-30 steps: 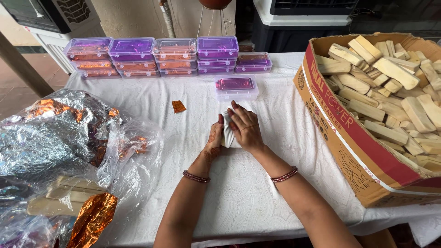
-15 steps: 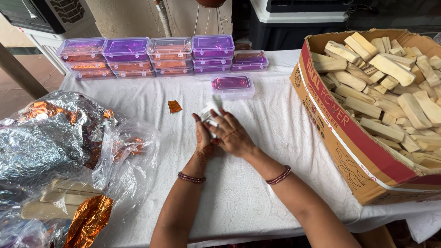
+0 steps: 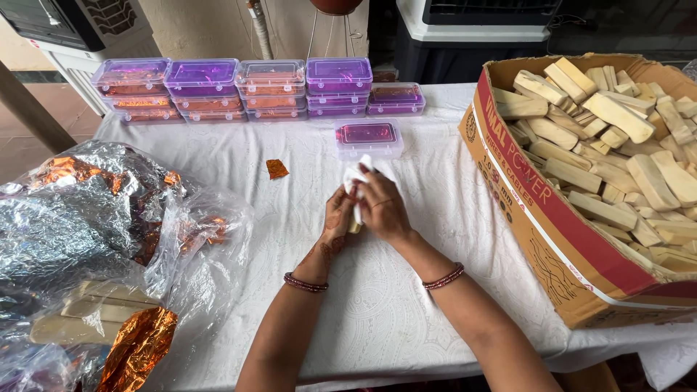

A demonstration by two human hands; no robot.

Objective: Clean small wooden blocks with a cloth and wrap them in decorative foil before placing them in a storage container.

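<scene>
My left hand (image 3: 337, 216) and my right hand (image 3: 382, 205) meet over the middle of the white-clothed table (image 3: 406, 290). Between them they hold a small pale bar (image 3: 355, 224) partly wrapped in a white sheet (image 3: 357, 174); most of the bar is hidden by my fingers. Just beyond my hands lies a single clear box with a purple lid (image 3: 368, 137).
Stacks of purple-lidded clear boxes (image 3: 239, 87) line the table's far edge. A large cardboard box (image 3: 537, 210) full of pale bars (image 3: 610, 138) stands at the right. Crumpled silver and copper foil in clear plastic (image 3: 87, 225) covers the left. A copper foil scrap (image 3: 276, 168) lies near the middle.
My hands have stayed together over the table's middle, turning the bar and folding the white sheet around it. The view shifted slightly.
</scene>
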